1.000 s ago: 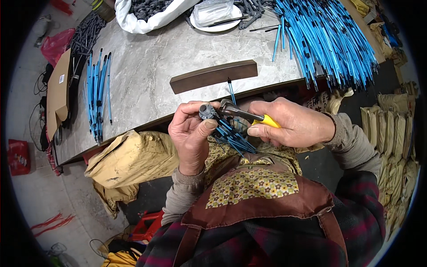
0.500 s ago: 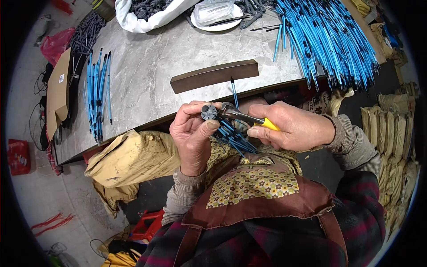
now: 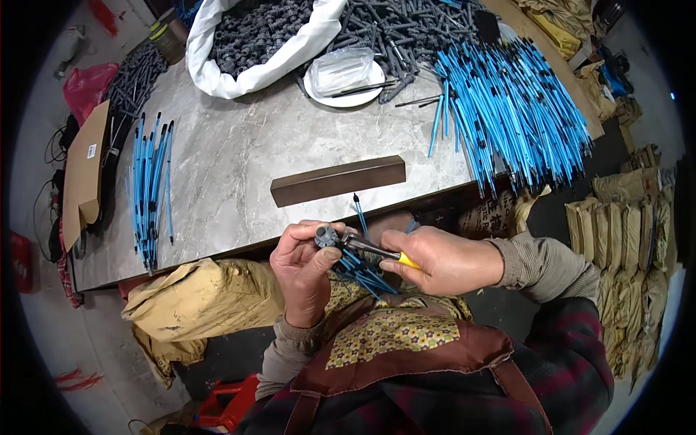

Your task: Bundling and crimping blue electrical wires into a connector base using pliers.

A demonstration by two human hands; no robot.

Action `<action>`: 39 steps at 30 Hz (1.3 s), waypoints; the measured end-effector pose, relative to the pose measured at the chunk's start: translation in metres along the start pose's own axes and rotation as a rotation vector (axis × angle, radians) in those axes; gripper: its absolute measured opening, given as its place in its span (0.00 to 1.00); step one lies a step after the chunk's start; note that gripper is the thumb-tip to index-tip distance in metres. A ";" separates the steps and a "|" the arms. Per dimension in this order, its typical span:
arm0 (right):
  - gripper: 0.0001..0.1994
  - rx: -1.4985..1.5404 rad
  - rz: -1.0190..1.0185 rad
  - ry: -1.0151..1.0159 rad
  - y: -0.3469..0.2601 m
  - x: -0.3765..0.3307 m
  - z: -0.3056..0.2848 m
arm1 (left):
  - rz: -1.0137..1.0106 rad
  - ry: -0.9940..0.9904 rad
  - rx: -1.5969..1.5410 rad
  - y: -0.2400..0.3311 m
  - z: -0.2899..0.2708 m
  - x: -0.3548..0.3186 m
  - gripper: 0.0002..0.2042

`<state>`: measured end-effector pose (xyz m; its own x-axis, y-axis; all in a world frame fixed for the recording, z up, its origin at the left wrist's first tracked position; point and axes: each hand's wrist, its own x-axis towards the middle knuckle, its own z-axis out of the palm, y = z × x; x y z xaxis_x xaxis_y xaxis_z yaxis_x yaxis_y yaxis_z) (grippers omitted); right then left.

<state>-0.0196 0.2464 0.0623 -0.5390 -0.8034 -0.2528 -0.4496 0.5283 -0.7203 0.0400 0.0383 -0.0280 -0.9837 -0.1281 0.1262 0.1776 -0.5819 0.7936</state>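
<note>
In front of my apron, my left hand (image 3: 301,272) pinches a small round grey plastic hub (image 3: 327,236) between thumb and fingers. My right hand (image 3: 442,261) is closed around pliers (image 3: 377,249) with a yellow-ended handle, and their dark head meets the side of the hub. Where the jaws bite is too small to make out. Several thin blue rods (image 3: 366,277) fan out below the hub, over my lap. One black-tipped blue rod (image 3: 360,214) sticks up toward the table edge.
A dark rectangular bar (image 3: 338,180) lies near the table's front edge. Bundled blue rods (image 3: 151,192) lie left, with a large pile of blue rods (image 3: 515,116) right. Behind stand a white sack (image 3: 217,83) of grey parts and a white plate (image 3: 344,99). A tan sack (image 3: 206,297) is below.
The view has shifted, so the table and its piles sit lower and more of the back shows. Both hands keep the same grip on the hub and the pliers.
</note>
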 end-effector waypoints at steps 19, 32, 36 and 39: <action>0.23 -0.521 0.181 0.807 0.145 0.155 -0.094 | -0.185 -0.135 0.260 -0.008 -0.022 -0.006 0.37; 0.13 0.335 -0.219 0.448 0.030 0.047 0.000 | 0.022 -0.028 0.024 -0.029 -0.006 -0.020 0.28; 0.13 0.391 -0.309 0.403 0.032 0.031 0.013 | 0.055 -0.085 0.121 -0.031 0.005 -0.023 0.27; 0.13 0.479 -0.287 0.372 0.037 0.020 0.016 | 0.147 -0.142 0.347 -0.032 0.005 -0.028 0.26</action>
<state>-0.0354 0.2459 0.0202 -0.6933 -0.7005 0.1691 -0.2920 0.0586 -0.9546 0.0615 0.0649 -0.0536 -0.9469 -0.0632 0.3153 0.3207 -0.2568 0.9117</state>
